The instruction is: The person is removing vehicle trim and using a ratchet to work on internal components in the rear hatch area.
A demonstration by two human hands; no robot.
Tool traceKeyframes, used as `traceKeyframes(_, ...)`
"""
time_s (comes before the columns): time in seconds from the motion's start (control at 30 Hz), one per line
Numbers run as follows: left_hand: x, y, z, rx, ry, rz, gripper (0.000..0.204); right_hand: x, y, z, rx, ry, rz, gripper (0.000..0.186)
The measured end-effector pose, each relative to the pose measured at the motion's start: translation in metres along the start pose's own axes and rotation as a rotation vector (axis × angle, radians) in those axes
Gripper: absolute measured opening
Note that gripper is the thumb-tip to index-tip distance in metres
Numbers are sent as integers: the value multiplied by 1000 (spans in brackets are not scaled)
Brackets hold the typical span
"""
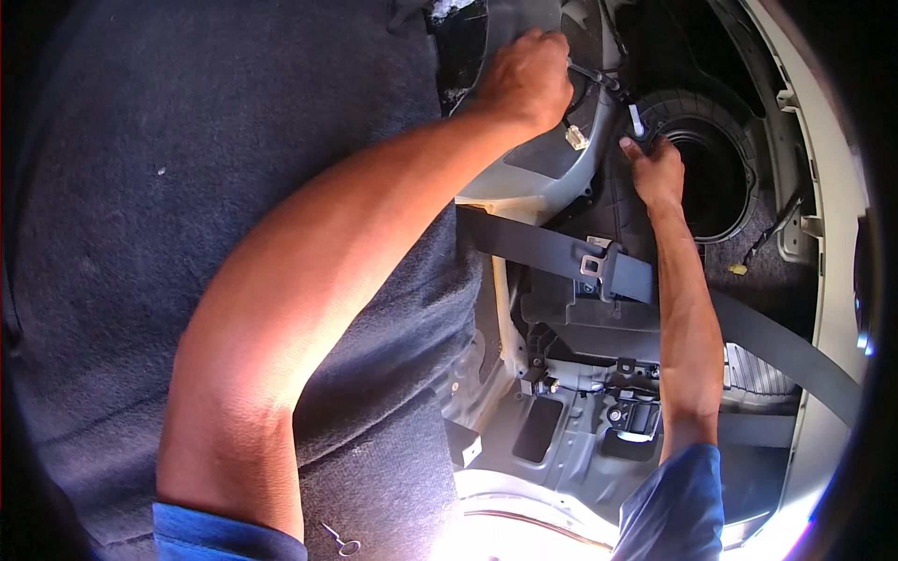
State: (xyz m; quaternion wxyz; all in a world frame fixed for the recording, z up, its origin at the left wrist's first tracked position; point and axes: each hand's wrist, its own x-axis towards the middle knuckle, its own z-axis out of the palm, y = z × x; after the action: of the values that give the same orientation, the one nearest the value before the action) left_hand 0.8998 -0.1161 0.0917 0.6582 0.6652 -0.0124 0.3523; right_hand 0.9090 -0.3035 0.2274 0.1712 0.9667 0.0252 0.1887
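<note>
Up top, left hand [526, 79] fingers grip grey trim panel [524, 182]; right hand [657, 173] fingers clutch white clip [636, 120].

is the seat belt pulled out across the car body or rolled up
Pulled out. The seat belt runs as a flat dark strap across the opening, its metal tongue partway along, passing under the right forearm toward the lower right.

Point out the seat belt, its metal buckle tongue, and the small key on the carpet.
seat belt [524, 241]: head view, flat webbing left of the tongue.
buckle tongue [592, 265]: head view, its metal plate.
key [341, 541]: head view, near its ring end.
</note>
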Motion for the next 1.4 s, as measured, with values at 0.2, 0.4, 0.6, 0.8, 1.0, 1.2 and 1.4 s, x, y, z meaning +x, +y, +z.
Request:
traceKeyframes(0.2, 21, 11, -1, -87, -210, -335, 17, 3, 4, 0, 54, -28, 7, 46)
traceKeyframes(0.4, 64, -3, -17, -208, -437, -509, 30, 5, 0, 6, 72, -69, -1, 49)
traceKeyframes(0.6, 86, 36, 18, 426, -762, -236, 26, 9, 8, 8, 20, -32, 12, 52)
traceKeyframes(0.8, 72, 10, 50, 275, -686, -79, 30, 17, 18, 7, 178, -51, -15, 47)
traceKeyframes(1.0, 43, 20, 21, 240, -554, -244, 30, 9, 13, 6, 254, -14, -50, 41)
traceKeyframes(1.2, 29, 25, 12, 241, -491, -197, 27, -5, -4, -6, 92, 71, -62, 39)
traceKeyframes(1.4, 29, 28, 9, 313, -475, -65, 25, 3, 5, -4, 149, 24, -56, 39)
